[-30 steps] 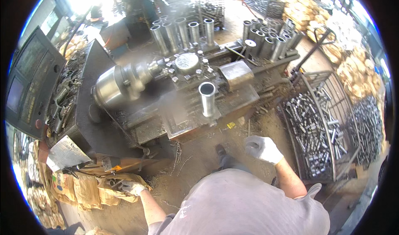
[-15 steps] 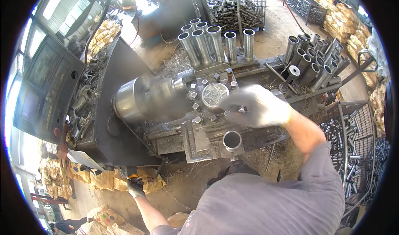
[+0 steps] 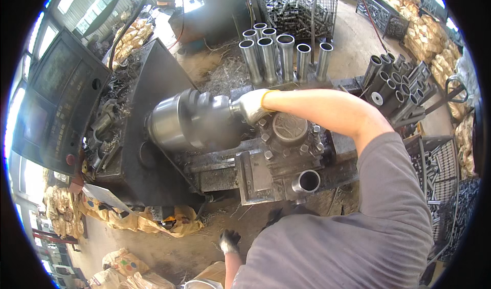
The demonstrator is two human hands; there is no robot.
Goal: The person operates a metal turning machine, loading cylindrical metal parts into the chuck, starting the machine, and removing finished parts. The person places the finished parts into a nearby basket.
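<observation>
My right hand (image 3: 252,106), in a white work glove, reaches across the lathe to the bright metal piece (image 3: 222,105) in front of the chuck (image 3: 171,121). Its fingers are closed at the end of that piece, and what lies inside the grip is hidden. Just right of the hand sits the square tool post (image 3: 290,129), ringed with bolts. Low in the view, my left hand (image 3: 229,240) hangs beside my body in a dark-fingered glove, fingers apart and nothing in it. A short metal tube (image 3: 308,181) stands upright at the near side of the carriage.
Several steel tubes (image 3: 286,56) stand upright behind the tool post, with more tubes (image 3: 396,87) leaning together at the right. A dark control panel (image 3: 59,110) is at the left. Wire bins (image 3: 442,176) of metal parts stand at the right. Sacks (image 3: 123,263) lie on the floor.
My right hand has moved from the tool post's right side leftward to the piece by the chuck. My left hand has left the machine's lower front and come rightward, nearer my body.
</observation>
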